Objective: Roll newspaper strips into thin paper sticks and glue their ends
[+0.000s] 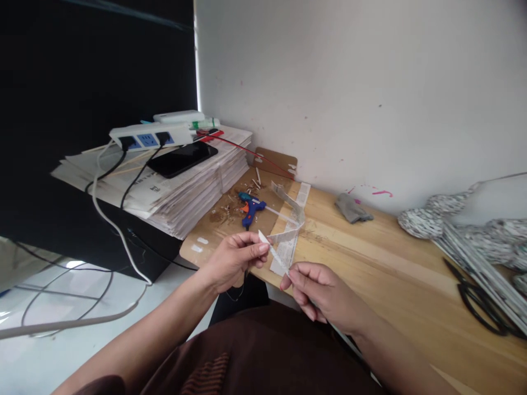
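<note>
The wooden table (pixel 370 263) sits by a white wall. My left hand (pixel 234 258) and right hand (pixel 319 291) each pinch one end of a newspaper strip (pixel 288 236). It loops up between them, over the table's edge.

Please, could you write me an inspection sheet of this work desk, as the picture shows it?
Surface: wooden table, with a cardboard sheet on its left end.
Job's things: paper strip held over the table edge; blue glue gun lying on the cardboard sheet.
Clutter: newspaper stack bearing a phone; grey cloth; black scissors; rolled-paper pieces; scraps near the glue gun.
Grippers: left hand and right hand both pinch the paper strip.
Cables: power strip on the stack; white cable runs to the floor; red wire.
Surroundings: white wall; dark panel at left.
</note>
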A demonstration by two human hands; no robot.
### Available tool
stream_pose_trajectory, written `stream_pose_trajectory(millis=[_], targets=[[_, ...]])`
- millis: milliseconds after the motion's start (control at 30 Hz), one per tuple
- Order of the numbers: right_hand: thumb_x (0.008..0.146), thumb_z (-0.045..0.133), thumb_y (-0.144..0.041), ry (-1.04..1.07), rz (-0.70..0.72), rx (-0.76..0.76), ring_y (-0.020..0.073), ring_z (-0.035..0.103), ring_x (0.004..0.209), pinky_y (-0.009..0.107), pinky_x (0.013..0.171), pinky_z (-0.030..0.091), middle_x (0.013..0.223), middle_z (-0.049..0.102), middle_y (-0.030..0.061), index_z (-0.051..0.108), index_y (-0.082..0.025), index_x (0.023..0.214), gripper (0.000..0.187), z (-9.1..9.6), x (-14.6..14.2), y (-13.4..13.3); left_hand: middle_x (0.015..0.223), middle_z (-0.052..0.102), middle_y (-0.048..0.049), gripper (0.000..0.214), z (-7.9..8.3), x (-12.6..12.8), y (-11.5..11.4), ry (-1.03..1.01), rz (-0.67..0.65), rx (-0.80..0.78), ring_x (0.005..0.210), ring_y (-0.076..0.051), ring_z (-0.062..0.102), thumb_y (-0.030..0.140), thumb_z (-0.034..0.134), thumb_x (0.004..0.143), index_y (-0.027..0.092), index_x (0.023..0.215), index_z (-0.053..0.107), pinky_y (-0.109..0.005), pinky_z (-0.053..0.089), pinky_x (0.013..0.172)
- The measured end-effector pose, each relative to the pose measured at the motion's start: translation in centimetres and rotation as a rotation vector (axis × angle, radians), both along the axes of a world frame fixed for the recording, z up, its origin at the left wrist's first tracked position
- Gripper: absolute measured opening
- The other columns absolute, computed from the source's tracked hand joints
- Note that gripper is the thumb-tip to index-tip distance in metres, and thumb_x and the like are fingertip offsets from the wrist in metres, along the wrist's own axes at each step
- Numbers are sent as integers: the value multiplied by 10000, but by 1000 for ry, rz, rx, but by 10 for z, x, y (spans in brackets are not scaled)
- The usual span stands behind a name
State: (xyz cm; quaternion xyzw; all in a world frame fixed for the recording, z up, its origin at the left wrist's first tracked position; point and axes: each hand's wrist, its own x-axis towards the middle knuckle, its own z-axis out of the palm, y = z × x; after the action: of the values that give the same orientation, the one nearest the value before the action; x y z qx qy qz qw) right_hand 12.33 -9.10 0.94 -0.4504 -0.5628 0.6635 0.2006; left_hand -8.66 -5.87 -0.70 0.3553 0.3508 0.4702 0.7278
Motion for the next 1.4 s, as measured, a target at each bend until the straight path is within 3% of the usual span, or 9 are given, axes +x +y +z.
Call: stream_pose_trajectory(millis=[267, 400, 533, 700, 900, 1100, 1200, 1300, 1400], targets=[[892, 502, -516, 236, 30, -290, 27, 366, 369, 153, 332, 235, 561, 415, -68, 596, -151, 875, 377, -12, 14, -4, 749, 636, -23, 166, 3, 11, -1, 33, -72, -9, 608, -72, 579, 235, 790, 689, 123, 766, 695, -168, 467, 548], [875, 533, -515, 91, -11, -89, 50, 460, 416, 158, 358, 321, 622, 493, -51, 578, -182, 981, 352, -9, 17, -9, 636, 598, 4, 155, 1, 19, 0, 32, -52, 4, 575, -66, 562, 245, 775, 710, 131, 747, 677, -157, 452, 532], [911, 492, -481, -107, -130, 191, 60, 536, 524, 170, 487, 413, 676, 555, -18, 599, -178, 880, 323, -7, 19, -15, 617, 597, 0, 180, -2, 26, 1, 46, -33, 18, 568, -70, 552, 257, 788, 692, 126, 727, 670, -163, 450, 532], [913, 446, -534, 37, -9, -62, 42, 433, 396, 155, 371, 317, 578, 483, -47, 628, -159, 955, 419, -13, 31, -16, 615, 609, -7, 180, -4, 36, 2, 51, -88, 18, 569, -75, 562, 258, 795, 682, 127, 750, 692, -163, 451, 529], [915, 451, -521, 240, 33, -202, 32, 399, 350, 151, 344, 284, 527, 458, -58, 631, -124, 886, 438, -18, 41, -16, 657, 623, -17, 242, -3, 43, 2, 76, -163, -9, 576, -74, 570, 255, 796, 680, 131, 879, 736, -166, 458, 542], [859, 563, -486, 35, -192, 25, 45, 503, 456, 150, 408, 392, 690, 548, -33, 599, -175, 1001, 344, -17, 49, -27, 664, 630, -22, 180, -5, 48, 4, 145, -19, 20, 589, -81, 552, 276, 807, 661, 136, 736, 722, -164, 456, 540], [911, 449, -506, 4, -226, -4, 45, 473, 431, 152, 392, 353, 634, 521, -32, 634, -164, 963, 392, -16, 63, -37, 673, 659, -41, 185, -9, 52, 10, 283, -28, 71, 621, -116, 582, 290, 815, 643, 146, 725, 734, -188, 478, 566], [929, 401, -494, -72, -202, -15, 53, 438, 410, 169, 388, 316, 614, 534, -25, 663, -171, 978, 418, -7, 92, -49, 730, 706, -59, 217, -9, 54, 18, 467, -74, 198, 656, -158, 611, 338, 808, 638, 183, 780, 756, -233, 508, 613], [933, 413, -423, -429, -348, 281, 103, 511, 532, 218, 505, 391, 695, 620, 10, 692, -202, 975, 358, 4, 147, -54, 819, 737, -24, 226, -3, 53, 23, 753, 24, 366, 728, -191, 630, 383, 806, 614, 255, 796, 764, -256, 514, 675]])
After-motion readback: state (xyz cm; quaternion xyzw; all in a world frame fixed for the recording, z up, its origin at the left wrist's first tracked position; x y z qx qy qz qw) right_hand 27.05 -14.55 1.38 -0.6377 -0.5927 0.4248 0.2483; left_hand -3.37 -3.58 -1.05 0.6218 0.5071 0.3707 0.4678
